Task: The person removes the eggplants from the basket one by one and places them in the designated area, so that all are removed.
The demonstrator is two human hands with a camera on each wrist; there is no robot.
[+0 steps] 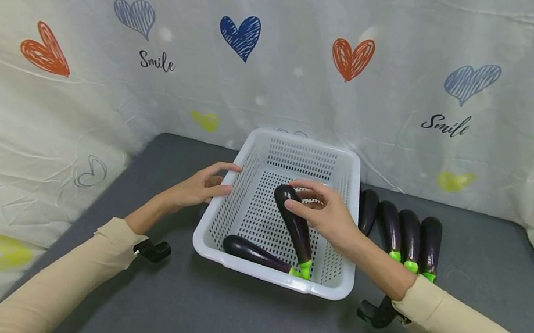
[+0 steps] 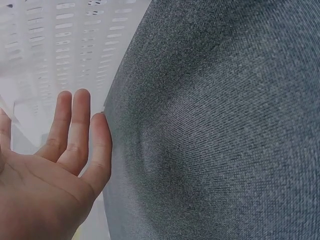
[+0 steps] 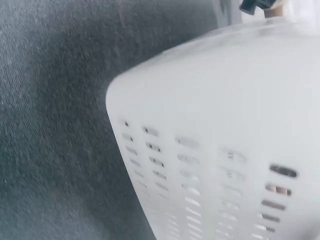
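Observation:
A white perforated plastic basket [image 1: 282, 204] stands on the dark grey surface. Inside it, a dark purple eggplant [image 1: 260, 254] with a green stem end lies along the near side. My right hand [image 1: 328, 212] pinches a second eggplant [image 1: 296, 230] near its rounded end, over the basket, with the green end pointing toward me. At the basket's left rim is my left hand [image 1: 200, 185], its fingertips at the edge and its fingers loosely extended beside the wall in the left wrist view. The right wrist view shows the basket's outer wall [image 3: 210, 90], not the hand.
To the right of the basket lie several more eggplants [image 1: 409, 237] side by side, one close against the basket's wall. Behind the grey table [image 1: 240, 327] hangs a pale curtain [image 1: 279, 92] printed with hearts and words.

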